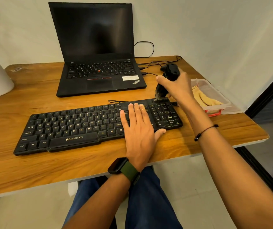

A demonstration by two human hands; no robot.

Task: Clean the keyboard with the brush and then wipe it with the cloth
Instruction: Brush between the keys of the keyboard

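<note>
**Brush at numpad corner**

My right hand [176,85] grips the brush [164,83], bristles touching the keyboard [76,128] at its far right corner. My left hand [138,128] lies flat, fingers straight, on the keys beside the numpad. Cloth [205,98] sits in the plastic box [221,103] at right.

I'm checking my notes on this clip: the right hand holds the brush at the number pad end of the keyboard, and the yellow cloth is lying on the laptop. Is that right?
Not quite. The right hand does hold the brush at the number pad end of the keyboard, but the head view shows the yellow cloth lying in the clear plastic box at the table's right edge, not on the laptop.
</note>
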